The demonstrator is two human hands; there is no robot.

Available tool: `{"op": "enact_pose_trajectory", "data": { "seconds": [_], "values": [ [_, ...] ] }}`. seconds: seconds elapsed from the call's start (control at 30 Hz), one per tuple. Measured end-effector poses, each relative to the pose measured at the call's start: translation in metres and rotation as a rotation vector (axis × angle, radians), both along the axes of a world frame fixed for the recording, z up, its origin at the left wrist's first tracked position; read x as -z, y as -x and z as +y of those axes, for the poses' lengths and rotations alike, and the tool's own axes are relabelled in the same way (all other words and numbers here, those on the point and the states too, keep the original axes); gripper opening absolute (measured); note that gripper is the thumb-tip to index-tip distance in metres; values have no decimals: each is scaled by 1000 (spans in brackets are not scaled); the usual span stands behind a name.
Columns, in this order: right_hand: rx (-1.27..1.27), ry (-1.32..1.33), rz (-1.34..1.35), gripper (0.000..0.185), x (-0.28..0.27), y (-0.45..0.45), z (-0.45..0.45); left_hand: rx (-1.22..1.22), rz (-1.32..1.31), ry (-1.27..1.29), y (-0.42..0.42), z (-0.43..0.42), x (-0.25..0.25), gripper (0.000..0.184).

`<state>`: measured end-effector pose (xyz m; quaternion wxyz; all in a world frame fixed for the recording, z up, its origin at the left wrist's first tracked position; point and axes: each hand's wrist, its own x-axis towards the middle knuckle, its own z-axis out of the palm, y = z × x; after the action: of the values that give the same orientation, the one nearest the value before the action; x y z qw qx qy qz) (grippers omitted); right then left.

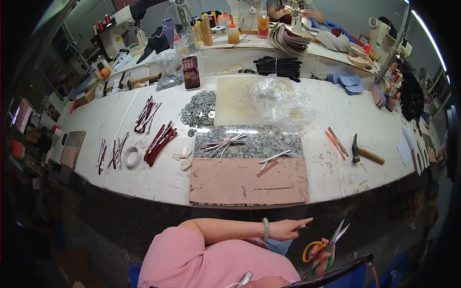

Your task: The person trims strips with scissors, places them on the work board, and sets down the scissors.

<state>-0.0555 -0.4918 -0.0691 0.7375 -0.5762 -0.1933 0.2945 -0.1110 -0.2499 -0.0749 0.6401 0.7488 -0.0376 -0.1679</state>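
Observation:
My left hand (286, 229), with a bracelet on its wrist, reaches across my body past the table's front edge. Its index finger points right while the other fingers curl around something small and pale that I cannot make out. Close beside it, my right hand (321, 259) grips scissors (331, 246) with one orange and one green handle loop. The blades are spread and point up toward the table. Ahead of my hands lies a pink-brown board (225, 180) on a speckled stone slab (283, 139). White strips (276, 157) and a brown strip (270, 169) rest there.
A hammer (367, 153) and reddish strips (337, 144) lie on the right. Dark red strips (161, 144), a tape roll (131, 156) and metal rings (199, 109) are on the left. Behind stand a phone (191, 73) and crumpled plastic (278, 101). Another person (314, 13) works at the back.

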Motion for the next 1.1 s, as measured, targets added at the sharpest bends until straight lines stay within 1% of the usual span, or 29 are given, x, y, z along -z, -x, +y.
{"op": "enact_pose_trajectory", "data": {
  "seconds": [0.03, 0.07, 0.13, 0.17, 0.2, 0.27, 0.3, 0.37, 0.43, 0.47, 0.57, 0.63, 0.67, 0.77, 0.87, 0.97, 1.07, 1.1],
  "values": [
    [33, 34, -62, 69, -6, 1, 7, 10, -14, -19, 1, -3, 2, 68],
    [40, 55, -54, 70, -12, 2, 13, 18, -28, -39, 2, -8, 5, 67],
    [50, 93, -38, 73, -20, 3, 22, -5, -118, -80, 2, -17, 38, 64],
    [69, 64, -5, 64, -19, 3, 26, -16, -163, -102, 2, -17, 44, 63],
    [112, 124, -17, 60, -20, 3, 29, -24, -203, -97, 3, -15, 50, 58],
    [202, 247, -40, 55, -31, 6, 43, -39, -283, -83, 7, -7, 42, 52],
    [246, 204, -43, 52, -4, 2, 36, 12, -200, -62, 8, -2, 36, 47],
    [206, 219, -127, 50, -6, 6, 45, 109, -37, -20, 11, 10, -2, 42],
    [169, 219, -234, 51, -5, 7, 52, 14, -37, 47, 20, 8, -9, 39],
    [166, 233, -216, 51, -6, 8, 54, -31, -37, 81, 23, 8, -12, 39],
    [140, 260, -124, 48, -14, 9, 58, -12, 24, 106, 26, 10, -17, 38],
    [98, 254, -11, 46, -20, 8, 59, -16, -34, 132, 28, 10, -12, 37],
    [93, 245, -17, 45, -22, 8, 60, -17, -64, 144, 29, 10, -8, 37],
    [95, 216, -23, 44, -25, 9, 64, -128, -168, 127, 30, 5, 1, 33],
    [116, 189, -2, 45, -28, 10, 67, -116, -130, 137, 31, 7, -4, 32],
    [118, 173, 29, 45, -30, 12, 68, -93, -23, 216, 30, 8, -3, 28],
    [126, 120, 71, 46, -27, 12, 66, -98, 323, 712, 30, 6, -2, 29],
    [119, 80, 86, 47, -20, 12, 64, -91, 357, 740, 31, 7, -4, 30]
  ]
}}
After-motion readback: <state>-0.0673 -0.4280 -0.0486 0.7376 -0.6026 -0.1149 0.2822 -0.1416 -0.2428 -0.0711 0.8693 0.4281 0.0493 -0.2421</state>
